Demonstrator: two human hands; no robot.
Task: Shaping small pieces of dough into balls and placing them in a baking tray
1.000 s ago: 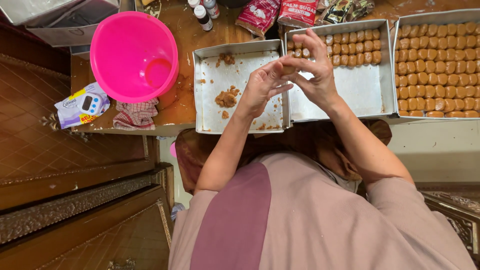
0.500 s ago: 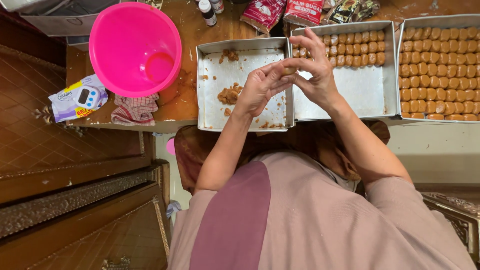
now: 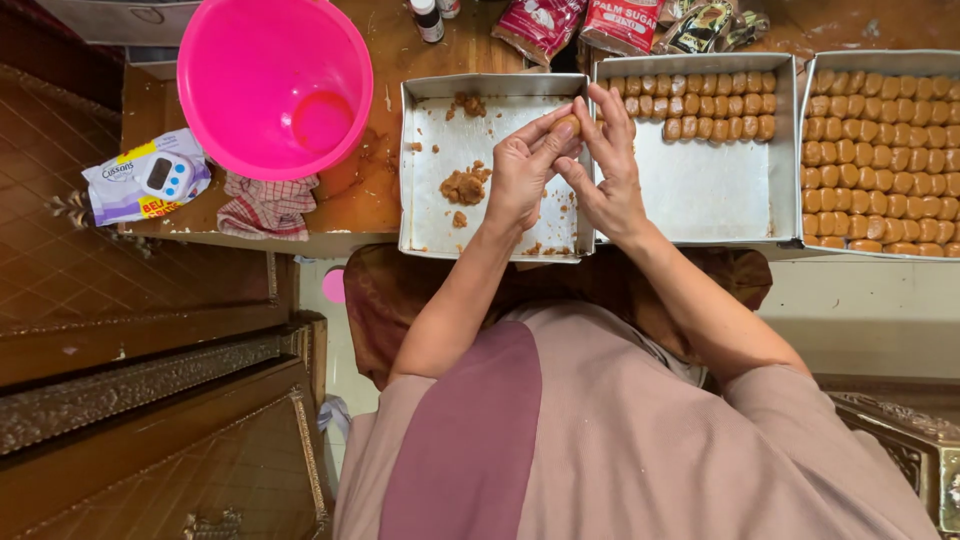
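Observation:
My left hand and my right hand meet above the seam between two metal trays. Together their fingertips pinch a small brown dough piece. Under the left hand is the left tray, which holds a lump of brown dough and scattered crumbs. The middle tray, under the right hand, carries two rows of shaped brown pieces along its far side.
A third tray on the right is filled with several rows of the same pieces. A pink plastic bowl, a checked cloth, a white timer on a packet, small bottles and food packets share the wooden table.
My hands stay together at the same spot. The fingers have shifted around the dough piece, which now shows between the fingertips. The view has drifted slightly.

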